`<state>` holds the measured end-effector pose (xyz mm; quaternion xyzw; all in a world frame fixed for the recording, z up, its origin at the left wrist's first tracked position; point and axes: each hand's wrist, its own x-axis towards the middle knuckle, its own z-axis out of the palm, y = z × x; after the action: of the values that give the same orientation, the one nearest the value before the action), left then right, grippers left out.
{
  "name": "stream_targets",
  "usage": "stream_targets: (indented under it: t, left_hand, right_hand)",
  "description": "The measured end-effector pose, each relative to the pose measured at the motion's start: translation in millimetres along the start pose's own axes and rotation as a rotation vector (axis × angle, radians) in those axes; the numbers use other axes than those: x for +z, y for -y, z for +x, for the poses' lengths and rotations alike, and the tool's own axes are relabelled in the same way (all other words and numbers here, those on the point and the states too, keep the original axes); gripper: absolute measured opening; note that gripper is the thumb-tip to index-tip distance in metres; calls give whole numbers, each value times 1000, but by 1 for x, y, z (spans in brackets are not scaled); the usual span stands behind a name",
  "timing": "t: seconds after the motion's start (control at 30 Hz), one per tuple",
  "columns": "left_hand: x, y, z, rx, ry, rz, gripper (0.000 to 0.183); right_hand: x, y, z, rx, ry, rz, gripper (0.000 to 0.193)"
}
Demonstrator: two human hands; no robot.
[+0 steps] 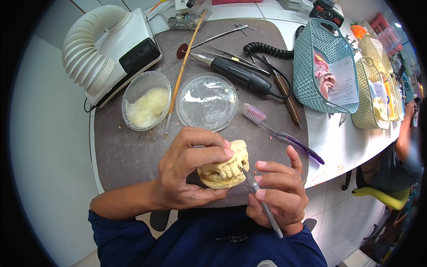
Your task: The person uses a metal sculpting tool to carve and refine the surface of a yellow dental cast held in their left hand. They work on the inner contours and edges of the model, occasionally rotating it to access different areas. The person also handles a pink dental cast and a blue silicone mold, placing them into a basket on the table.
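**Teeth model under the knife: work in progress**

The cream teeth model [223, 172] is held in the air above the near edge of the bench [329, 144], around the middle of that edge. The left hand [181, 172] grasps it, fingers over the top and thumb side beneath. The right hand [284, 191] grips a slim grey knife [267, 211] like a pen, its tip meeting the model's tooth row on the side nearer that hand.

Stage: judged from the pose, work with the blade is under way rather than finished. The tooth forms already stand out clearly, and the model is not yet set down. How much surface remains to be worked cannot be told, since the fingers hide part of it and the blade covers a small spot.

Surroundings: 4 other tools lie out of the hands. The rotary tool [240, 74] and the thin brush [180, 75] lie toward the far edge; the purple toothbrush [289, 137] and the brown-handled tool [288, 99] lie toward the right. An open tub [134, 80] of pale jelly [149, 108] is near the left edge; whether any was used is not shown.
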<state>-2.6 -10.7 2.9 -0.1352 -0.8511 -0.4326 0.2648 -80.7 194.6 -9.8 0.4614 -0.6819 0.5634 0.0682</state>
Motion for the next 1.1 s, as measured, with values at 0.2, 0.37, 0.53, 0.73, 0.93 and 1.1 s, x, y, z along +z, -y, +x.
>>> stream_targets:
  t: [0.2,0.37,0.53,0.73,0.93,1.1]
  left_hand:
    - [0,1,0,3,3,-5,62]
    - [-1,0,-1,-1,6,-13,64]
    - [0,0,-2,-14,0,-39,66]
    - [-1,0,-2,-5,22,-19,65]
    - [-1,0,-2,-8,22,-25,64]
    - [-1,2,-2,0,26,-21,62]
  right_hand:
    - [3,1,2,14,-42,-2,28]
    - [3,0,2,18,-49,10,28]
    - [2,1,2,24,-37,20,28]
    - [2,0,0,-38,-7,5,30]
    - [1,0,-1,-35,-16,4,26]
    - [2,0,-1,-39,-15,2,26]
